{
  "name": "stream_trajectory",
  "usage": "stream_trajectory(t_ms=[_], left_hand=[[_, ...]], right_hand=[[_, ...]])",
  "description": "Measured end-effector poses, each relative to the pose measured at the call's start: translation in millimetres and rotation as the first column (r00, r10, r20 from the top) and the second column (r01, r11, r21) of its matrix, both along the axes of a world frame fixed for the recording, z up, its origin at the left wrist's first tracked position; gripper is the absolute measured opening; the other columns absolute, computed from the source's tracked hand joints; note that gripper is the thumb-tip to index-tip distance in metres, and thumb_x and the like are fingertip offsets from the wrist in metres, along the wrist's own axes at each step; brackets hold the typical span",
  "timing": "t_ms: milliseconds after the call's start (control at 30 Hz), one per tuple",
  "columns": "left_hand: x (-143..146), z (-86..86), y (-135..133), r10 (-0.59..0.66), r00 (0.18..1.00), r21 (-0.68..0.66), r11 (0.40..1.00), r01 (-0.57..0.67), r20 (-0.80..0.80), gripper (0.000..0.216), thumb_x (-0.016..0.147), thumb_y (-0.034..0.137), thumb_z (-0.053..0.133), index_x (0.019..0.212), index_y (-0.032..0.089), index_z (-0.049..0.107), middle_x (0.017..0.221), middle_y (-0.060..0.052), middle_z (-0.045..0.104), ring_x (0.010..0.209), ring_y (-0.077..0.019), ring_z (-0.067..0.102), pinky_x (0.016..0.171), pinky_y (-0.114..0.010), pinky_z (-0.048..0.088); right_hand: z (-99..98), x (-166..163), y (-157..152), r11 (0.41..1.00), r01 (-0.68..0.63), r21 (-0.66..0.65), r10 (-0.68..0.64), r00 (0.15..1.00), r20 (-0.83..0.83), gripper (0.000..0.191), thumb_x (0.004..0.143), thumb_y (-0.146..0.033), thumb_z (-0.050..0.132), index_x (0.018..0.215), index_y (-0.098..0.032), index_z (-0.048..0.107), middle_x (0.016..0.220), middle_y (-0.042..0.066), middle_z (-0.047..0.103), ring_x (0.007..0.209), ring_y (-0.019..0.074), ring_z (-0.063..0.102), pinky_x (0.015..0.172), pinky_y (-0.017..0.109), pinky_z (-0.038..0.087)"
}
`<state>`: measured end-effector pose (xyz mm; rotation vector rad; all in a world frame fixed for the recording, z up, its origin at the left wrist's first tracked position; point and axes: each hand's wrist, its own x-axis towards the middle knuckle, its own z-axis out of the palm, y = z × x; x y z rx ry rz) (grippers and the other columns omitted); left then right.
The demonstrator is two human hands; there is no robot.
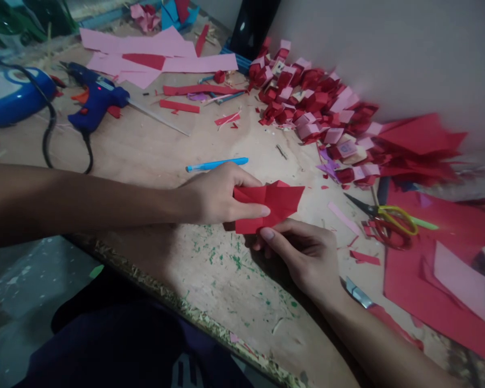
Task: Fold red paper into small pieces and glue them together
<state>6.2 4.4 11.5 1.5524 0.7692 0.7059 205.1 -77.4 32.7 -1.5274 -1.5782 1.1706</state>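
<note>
A folded piece of red paper [275,203] is held just above the wooden tabletop [210,269] near its front edge. My left hand [216,195] pinches its left side, thumb lying across the fold. My right hand [303,253] grips the paper's lower edge from below with curled fingers. A blue pen [216,164] lies just beyond my left hand.
A heap of small folded red and pink paper pieces [319,113] lies along the wall. Scissors [382,216] rest on red sheets [440,280] at right. A blue glue gun [95,102], its cable, pink sheets [153,54] and red strips sit at back left. A cutter blade [358,293] lies by my right wrist.
</note>
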Motion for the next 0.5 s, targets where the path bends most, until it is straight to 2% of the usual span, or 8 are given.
stream_trajectory(t_ms=[233, 367, 500], left_hand=[[-2, 3.2, -1, -0.085, 0.996, -0.013, 0.996, 0.085, -0.011, 0.023, 0.081, 0.031, 0.076, 0.064, 0.017, 0.069, 0.056, 0.001, 0.062, 0.048, -0.0116, 0.056, 0.047, -0.026, 0.047], [-4, 5.7, -2, -0.171, 0.984, -0.015, 0.985, 0.171, -0.038, 0.018, 0.082, 0.03, 0.075, 0.069, 0.016, 0.075, 0.062, -0.001, 0.07, 0.053, -0.0138, 0.063, 0.047, -0.025, 0.048], [-5, 11.7, -3, -0.205, 0.977, -0.04, 0.978, 0.203, -0.06, 0.014, 0.083, 0.028, 0.074, 0.081, 0.017, 0.081, 0.073, -0.003, 0.077, 0.061, -0.0144, 0.068, 0.052, -0.024, 0.052]], right_hand=[[0.3, 0, 0, 1.0, -0.014, -0.011, 0.014, 1.0, -0.021, 0.037, 0.091, -0.041, 0.076, 0.064, -0.017, 0.073, 0.055, 0.003, 0.067, 0.047, 0.0119, 0.057, 0.046, 0.023, 0.042], [0.1, 1, -1, 0.999, 0.001, -0.041, -0.005, 0.996, -0.091, 0.041, 0.091, -0.046, 0.075, 0.063, -0.016, 0.072, 0.054, 0.003, 0.064, 0.046, 0.0117, 0.052, 0.045, 0.024, 0.041], [0.5, 4, 0, 0.999, -0.008, -0.047, 0.004, 0.995, -0.102, 0.046, 0.094, -0.05, 0.071, 0.063, -0.015, 0.074, 0.053, 0.003, 0.061, 0.049, 0.0119, 0.051, 0.048, 0.025, 0.038]])
